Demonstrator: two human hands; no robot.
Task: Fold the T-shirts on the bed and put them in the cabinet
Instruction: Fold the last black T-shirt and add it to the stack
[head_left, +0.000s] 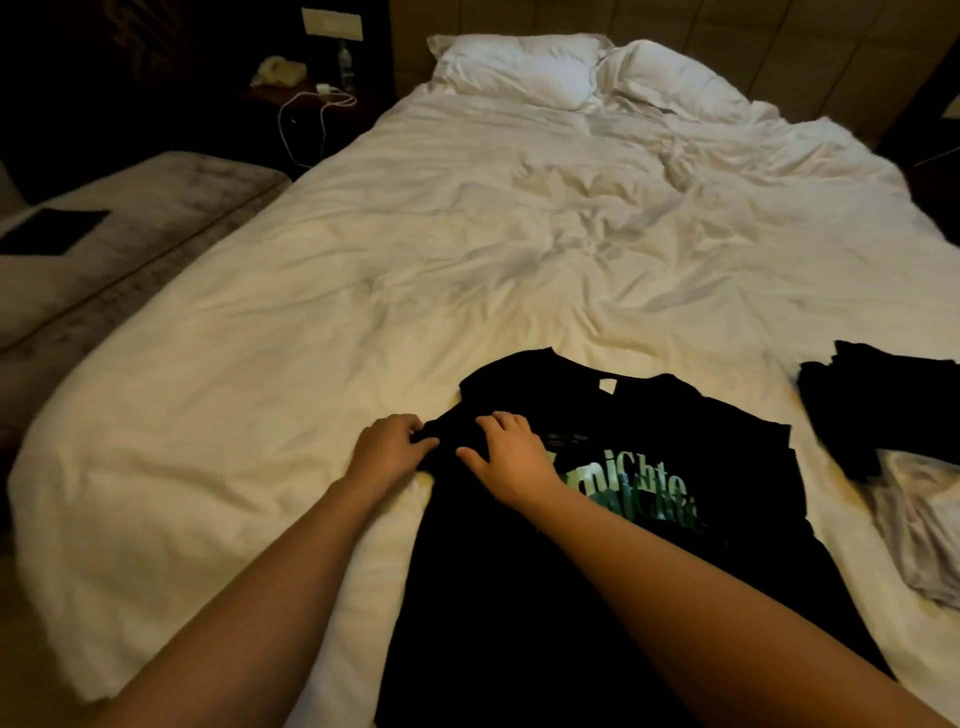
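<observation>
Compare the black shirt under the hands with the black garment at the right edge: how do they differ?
The shirt lies spread flat, front up; the garment sits bunched in a heap. The shirt shows a green print; the garment shows none. The left hand pinches the shirt's sleeve and the right hand rests on it; nothing touches the garment. Both are black and lie on the bed.
</observation>
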